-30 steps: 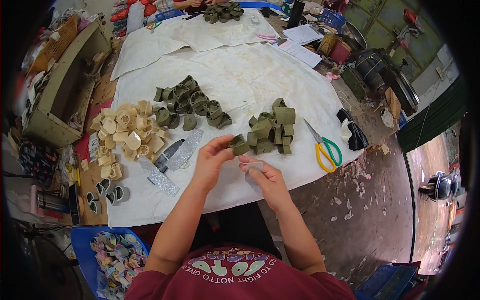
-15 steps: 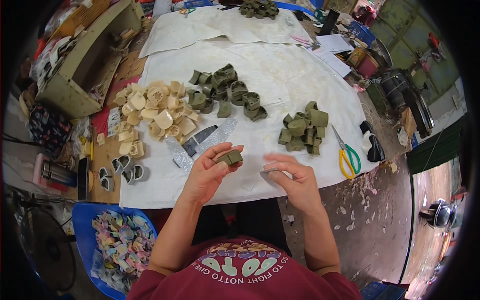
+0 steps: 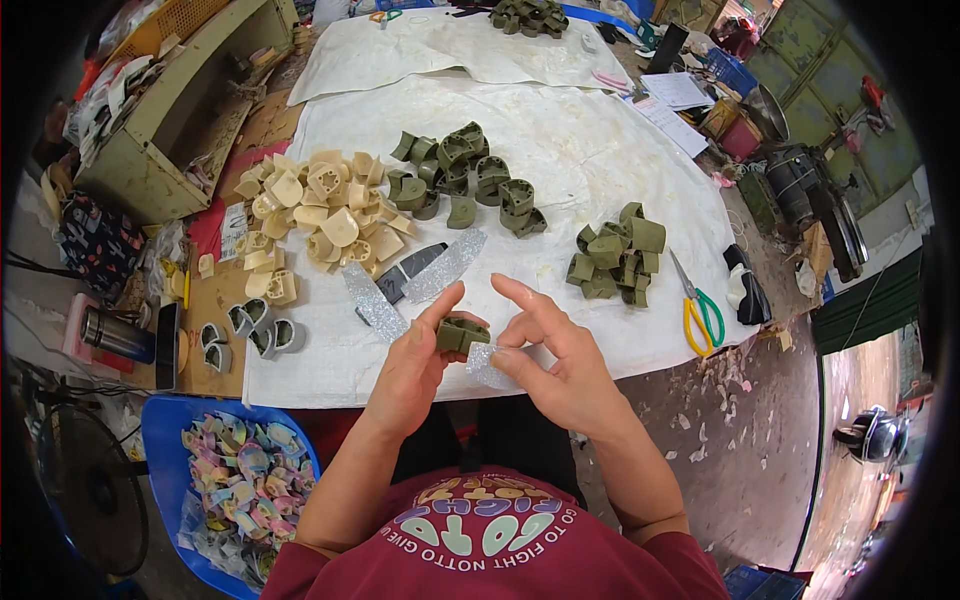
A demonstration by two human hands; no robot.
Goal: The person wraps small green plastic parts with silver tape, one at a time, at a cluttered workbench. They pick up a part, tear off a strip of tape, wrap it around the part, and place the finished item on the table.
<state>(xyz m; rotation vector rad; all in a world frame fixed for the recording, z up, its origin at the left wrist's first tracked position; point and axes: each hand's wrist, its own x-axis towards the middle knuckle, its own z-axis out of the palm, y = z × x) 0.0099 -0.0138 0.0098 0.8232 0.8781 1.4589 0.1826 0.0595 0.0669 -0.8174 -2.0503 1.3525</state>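
Observation:
In front of my body, over the table's near edge, my left hand [image 3: 408, 372] is closed round an olive-green plastic shoe heel [image 3: 458, 334]. My right hand [image 3: 562, 366] pinches a small piece of silver glitter material [image 3: 484, 366] between thumb and fingers, right beside the heel. Whether the piece touches the heel I cannot tell. Just beyond my left hand lie silver glitter strips [image 3: 447, 266] and a dark strip [image 3: 405, 270]. Loose beige heels [image 3: 338, 226] are heaped to the left. Green heels [image 3: 462, 165] form one group farther back and another pile [image 3: 618, 255] to the right.
Several silver-covered heels [image 3: 286, 336] stand at the left table edge, near a flask [image 3: 115, 334]. A blue tub [image 3: 163, 420] of colourful scraps sits below. Scissors [image 3: 698, 305] lie at the right on the white cloth [image 3: 640, 150]. A machine [image 3: 815, 200] stands farther right.
My right hand has moved left with the glitter piece, up to the heel in my left hand. The heel has dropped slightly nearer to me and turned.

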